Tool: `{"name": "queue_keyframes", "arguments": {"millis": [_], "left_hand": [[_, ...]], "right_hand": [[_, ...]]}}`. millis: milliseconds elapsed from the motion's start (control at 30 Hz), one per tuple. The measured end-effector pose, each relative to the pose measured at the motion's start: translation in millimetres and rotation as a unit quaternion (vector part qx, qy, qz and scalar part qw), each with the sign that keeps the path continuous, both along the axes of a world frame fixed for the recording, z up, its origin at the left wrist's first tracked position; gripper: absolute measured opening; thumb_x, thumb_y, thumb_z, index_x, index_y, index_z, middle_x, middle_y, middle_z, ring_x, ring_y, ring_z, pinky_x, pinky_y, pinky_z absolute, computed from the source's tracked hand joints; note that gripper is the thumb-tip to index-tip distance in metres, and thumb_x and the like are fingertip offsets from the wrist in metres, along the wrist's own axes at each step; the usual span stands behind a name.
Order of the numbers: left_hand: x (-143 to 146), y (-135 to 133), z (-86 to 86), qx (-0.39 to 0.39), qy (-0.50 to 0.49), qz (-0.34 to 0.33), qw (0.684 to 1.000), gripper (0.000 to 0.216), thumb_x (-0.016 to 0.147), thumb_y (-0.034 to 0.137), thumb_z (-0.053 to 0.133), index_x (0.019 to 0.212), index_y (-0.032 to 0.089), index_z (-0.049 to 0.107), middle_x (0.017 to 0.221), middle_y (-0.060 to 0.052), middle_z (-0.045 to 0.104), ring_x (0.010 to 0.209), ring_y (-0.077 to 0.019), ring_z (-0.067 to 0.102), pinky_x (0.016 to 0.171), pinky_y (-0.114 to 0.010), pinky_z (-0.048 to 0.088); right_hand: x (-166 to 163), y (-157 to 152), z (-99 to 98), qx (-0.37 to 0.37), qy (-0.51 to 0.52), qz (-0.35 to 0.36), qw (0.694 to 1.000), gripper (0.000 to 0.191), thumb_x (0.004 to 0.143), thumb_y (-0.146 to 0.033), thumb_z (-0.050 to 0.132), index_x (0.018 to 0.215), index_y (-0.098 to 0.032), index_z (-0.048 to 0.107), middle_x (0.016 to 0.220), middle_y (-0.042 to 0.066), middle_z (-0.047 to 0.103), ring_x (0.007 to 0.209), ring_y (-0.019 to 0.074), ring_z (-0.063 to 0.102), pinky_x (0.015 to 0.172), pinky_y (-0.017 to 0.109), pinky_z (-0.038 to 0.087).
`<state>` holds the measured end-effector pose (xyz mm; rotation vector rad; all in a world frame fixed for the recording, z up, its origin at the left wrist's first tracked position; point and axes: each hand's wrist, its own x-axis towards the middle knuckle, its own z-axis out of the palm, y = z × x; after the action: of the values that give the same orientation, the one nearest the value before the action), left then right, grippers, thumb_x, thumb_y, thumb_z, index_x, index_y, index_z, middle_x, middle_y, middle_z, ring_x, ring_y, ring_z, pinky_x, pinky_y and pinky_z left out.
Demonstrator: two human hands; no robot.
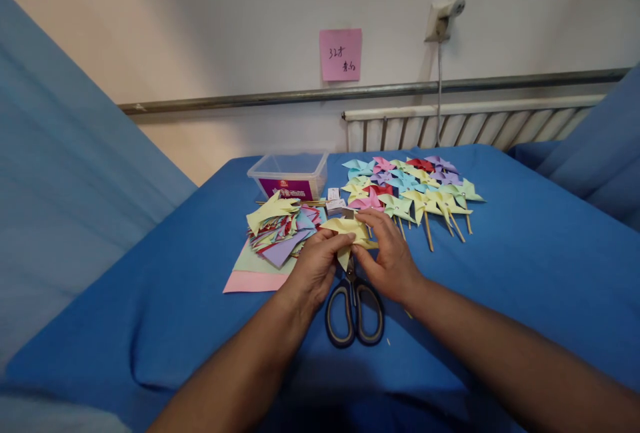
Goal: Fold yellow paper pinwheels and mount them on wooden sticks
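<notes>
Both my hands grip a yellow folded paper piece [347, 229] just above the blue cloth. My left hand [314, 269] pinches its left side, fingers closed on the paper. My right hand [389, 254] holds its right side, fingers curled over the top folds. Grey-handled scissors [355, 310] lie right under my hands, blades pointing away from me and partly hidden by the paper. To the left sits a stack of cut coloured paper squares [280, 226] on pink and green sheets [253, 278].
Several finished paper pinwheels on wooden sticks [415, 190] lie at the back right. A clear plastic box [290, 174] stands behind the stack, small white boxes [335, 201] beside it. A radiator [470, 123] and a pink note [341, 54] are on the wall.
</notes>
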<state>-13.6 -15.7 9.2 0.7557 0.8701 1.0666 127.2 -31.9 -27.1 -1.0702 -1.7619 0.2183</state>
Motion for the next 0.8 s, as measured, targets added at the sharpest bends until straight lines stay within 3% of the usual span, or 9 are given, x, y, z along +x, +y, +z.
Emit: {"name": "queue_keyframes", "arguments": {"millis": [100, 167, 267, 367, 500, 633, 700, 800], "left_hand": [[-2, 2, 0.4, 0.004, 0.003, 0.012, 1.000, 0.024, 0.062, 0.017, 0.081, 0.083, 0.013, 0.071, 0.077, -0.004, 0.071, 0.069, -0.0140, 0.063, 0.071, -0.026, 0.048], [-6, 6, 1.0, 0.007, 0.003, 0.037, 0.999, 0.025, 0.061, 0.017, 0.082, 0.082, 0.013, 0.070, 0.077, -0.003, 0.071, 0.069, -0.0137, 0.063, 0.069, -0.025, 0.048], [-12, 11, 3.2, 0.024, -0.002, 0.079, 0.997, 0.025, 0.060, 0.017, 0.084, 0.079, 0.013, 0.068, 0.077, -0.003, 0.071, 0.069, -0.0131, 0.063, 0.068, -0.024, 0.048], [-16, 14, 5.2, 0.040, -0.001, 0.102, 0.994, 0.026, 0.061, 0.019, 0.084, 0.079, 0.013, 0.067, 0.076, -0.002, 0.070, 0.066, -0.0119, 0.061, 0.064, -0.023, 0.047], [-16, 14, 4.7, 0.029, -0.012, 0.102, 0.994, 0.028, 0.059, 0.018, 0.086, 0.077, 0.013, 0.066, 0.074, -0.002, 0.069, 0.066, -0.0118, 0.062, 0.066, -0.023, 0.048], [-12, 10, 3.5, 0.015, -0.024, 0.074, 0.997, 0.027, 0.059, 0.015, 0.085, 0.078, 0.012, 0.066, 0.076, -0.003, 0.070, 0.067, -0.0120, 0.063, 0.067, -0.023, 0.049], [-10, 9, 3.5, 0.010, -0.023, 0.061, 0.998, 0.026, 0.061, 0.015, 0.084, 0.080, 0.012, 0.067, 0.076, -0.003, 0.071, 0.067, -0.0123, 0.063, 0.066, -0.023, 0.049], [-10, 8, 3.0, 0.007, -0.019, 0.034, 0.999, 0.025, 0.064, 0.016, 0.082, 0.085, 0.012, 0.069, 0.079, -0.004, 0.071, 0.067, -0.0136, 0.064, 0.066, -0.024, 0.050]], "right_hand": [[0, 0, 0.0, -0.001, 0.045, -0.001, 0.999, 0.057, 0.083, -0.029, 0.065, 0.135, -0.025, 0.042, 0.138, 0.013, 0.050, 0.130, 0.0297, 0.048, 0.104, 0.051, 0.044], [0, 0, -0.4, -0.030, 0.091, -0.010, 0.995, 0.061, 0.079, -0.035, 0.071, 0.132, -0.023, 0.044, 0.133, 0.014, 0.053, 0.120, 0.0289, 0.055, 0.095, 0.047, 0.049], [-2, -1, -1.4, -0.144, 0.139, -0.016, 0.980, 0.045, 0.077, -0.042, 0.073, 0.113, -0.022, 0.055, 0.101, 0.008, 0.066, 0.083, 0.0218, 0.063, 0.071, 0.037, 0.051], [-5, -3, -2.6, -0.246, 0.169, 0.036, 0.954, 0.023, 0.083, -0.044, 0.066, 0.087, -0.021, 0.062, 0.069, -0.001, 0.062, 0.059, 0.0150, 0.056, 0.057, 0.029, 0.043], [-12, -3, -3.9, -0.284, 0.223, 0.068, 0.930, 0.020, 0.078, -0.040, 0.071, 0.085, -0.021, 0.067, 0.073, -0.001, 0.066, 0.059, 0.0126, 0.054, 0.056, 0.026, 0.040], [-16, -1, -3.1, -0.279, 0.358, 0.099, 0.885, 0.028, 0.073, -0.042, 0.076, 0.089, -0.020, 0.067, 0.082, 0.001, 0.071, 0.066, 0.0139, 0.059, 0.062, 0.028, 0.045], [-14, 1, -2.1, -0.279, 0.405, 0.111, 0.863, 0.029, 0.072, -0.043, 0.077, 0.086, -0.020, 0.067, 0.075, 0.000, 0.069, 0.064, 0.0138, 0.059, 0.061, 0.027, 0.046], [-10, 4, -0.8, -0.289, 0.412, 0.103, 0.858, 0.029, 0.071, -0.045, 0.078, 0.078, -0.019, 0.067, 0.063, -0.003, 0.063, 0.057, 0.0115, 0.054, 0.056, 0.025, 0.041]]}}
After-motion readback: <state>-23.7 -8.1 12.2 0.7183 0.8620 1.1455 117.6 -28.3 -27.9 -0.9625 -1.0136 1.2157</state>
